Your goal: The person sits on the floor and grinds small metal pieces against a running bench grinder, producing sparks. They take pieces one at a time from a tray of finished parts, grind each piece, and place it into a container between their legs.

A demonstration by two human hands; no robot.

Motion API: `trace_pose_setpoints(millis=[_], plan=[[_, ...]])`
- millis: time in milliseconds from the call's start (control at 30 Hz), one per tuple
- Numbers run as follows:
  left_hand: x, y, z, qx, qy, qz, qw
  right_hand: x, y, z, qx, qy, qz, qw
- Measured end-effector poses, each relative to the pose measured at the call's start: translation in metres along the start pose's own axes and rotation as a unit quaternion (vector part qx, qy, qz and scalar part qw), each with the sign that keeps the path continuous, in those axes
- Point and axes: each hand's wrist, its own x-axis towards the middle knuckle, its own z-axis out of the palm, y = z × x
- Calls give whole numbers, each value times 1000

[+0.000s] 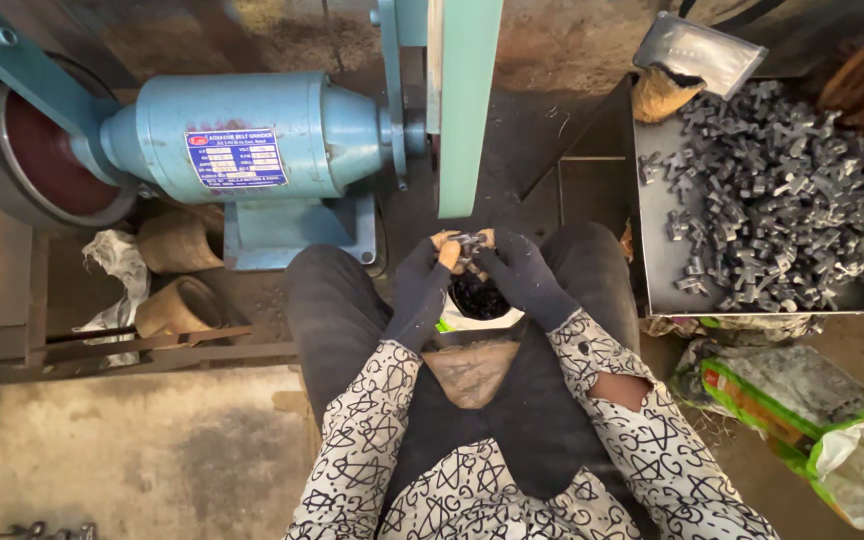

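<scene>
Patterned sleeves | left hand, right hand: gloved fingertips pinched together on small metal piece | below belt

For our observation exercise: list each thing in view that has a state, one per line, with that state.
left hand: gloved, gripping the metal piece
right hand: gloved, gripping the same piece
small metal piece: held just below the belt
sanding belt: motion cannot tell
parts tray: heaped
sack: open

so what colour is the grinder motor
Light blue, with a blue and red label on its side; the motor shows best in the head view.
</scene>
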Motion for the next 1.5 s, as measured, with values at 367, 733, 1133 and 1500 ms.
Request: trace_pose_setpoints(millis=[367,733,1133,1500], plan=[[30,-20,13,116,72,26,990,20,18,10,96,21,80,992],[12,-24,6,2,37,-52,998,-4,-14,-4,-77,69,-78,992],[18,-26,11,-16,67,-25,997,33,8,13,12,46,20,999],[23,-14,18,61,80,76,992,36,21,7,135,94,86,983]])
